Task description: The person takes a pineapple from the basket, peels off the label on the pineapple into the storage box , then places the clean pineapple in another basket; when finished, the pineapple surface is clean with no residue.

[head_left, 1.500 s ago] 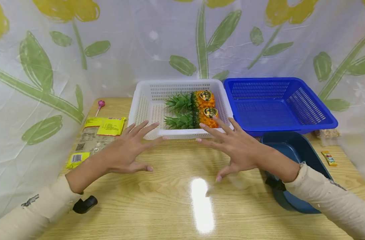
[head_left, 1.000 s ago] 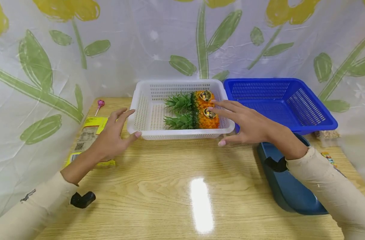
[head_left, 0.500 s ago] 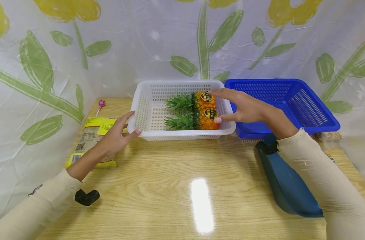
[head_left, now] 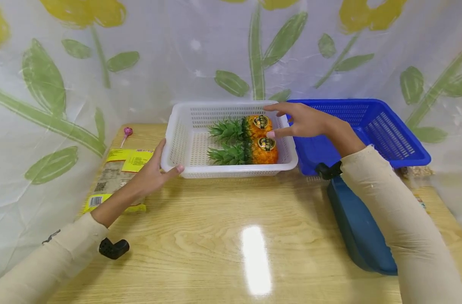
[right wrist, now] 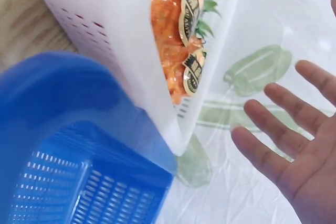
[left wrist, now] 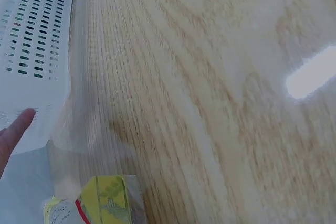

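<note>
A white plastic basket (head_left: 231,169) stands against the back curtain. Inside its right half lie two pineapples, the far one (head_left: 259,124) and the near one (head_left: 264,153), each with a black label and its green crown pointing left. My left hand (head_left: 149,174) is at the basket's left front corner, thumb on the front and fingers along the left side. In the left wrist view one fingertip (left wrist: 26,116) meets the corner's outer wall. My right hand (head_left: 304,120) is spread over the basket's right rim, beside the pineapples; in the right wrist view its fingers hold nothing.
A blue basket (head_left: 392,141) stands right of the white one, under my right forearm. In front of it is a dark blue basin (head_left: 361,228), partly hidden by the sleeve. A yellow-and-grey packet (head_left: 114,172) and a pink lollipop (head_left: 128,131) lie at the left.
My left hand has moved left from in front of the white basket to its corner. My right hand has moved back and up to the basket's right rim. Baskets and pineapples stay in place.
</note>
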The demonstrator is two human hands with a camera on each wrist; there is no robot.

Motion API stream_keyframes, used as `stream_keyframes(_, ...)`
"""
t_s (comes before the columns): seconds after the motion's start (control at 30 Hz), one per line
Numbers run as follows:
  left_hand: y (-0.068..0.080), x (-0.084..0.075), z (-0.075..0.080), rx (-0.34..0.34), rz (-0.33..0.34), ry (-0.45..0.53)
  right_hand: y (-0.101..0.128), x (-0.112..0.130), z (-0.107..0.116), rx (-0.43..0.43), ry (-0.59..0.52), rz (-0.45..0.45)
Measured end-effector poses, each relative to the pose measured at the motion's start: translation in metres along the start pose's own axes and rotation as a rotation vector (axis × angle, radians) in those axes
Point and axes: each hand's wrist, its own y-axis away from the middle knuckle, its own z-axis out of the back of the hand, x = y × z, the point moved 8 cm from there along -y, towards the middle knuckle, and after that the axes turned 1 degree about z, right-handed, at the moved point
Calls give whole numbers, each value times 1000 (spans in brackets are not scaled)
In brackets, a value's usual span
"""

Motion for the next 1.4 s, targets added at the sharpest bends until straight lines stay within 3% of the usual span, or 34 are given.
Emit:
stream_keyframes(0.37, 0, 2, 7, -23, 43, 41, -29, -13, 3, 75, -9, -83)
stream_keyframes(0.57, 2, 3, 6, -23, 61, 67, -42, -16, 4, 104, -37, -86)
stream_keyframes(0.83, 2, 5, 5, -23, 69, 82, -62, -23, 4, 125, -70, -118)
stream_keyframes(1.4, -3, 2, 0, 8, 61, 115, -89, -36, -6, 126, -5, -158)
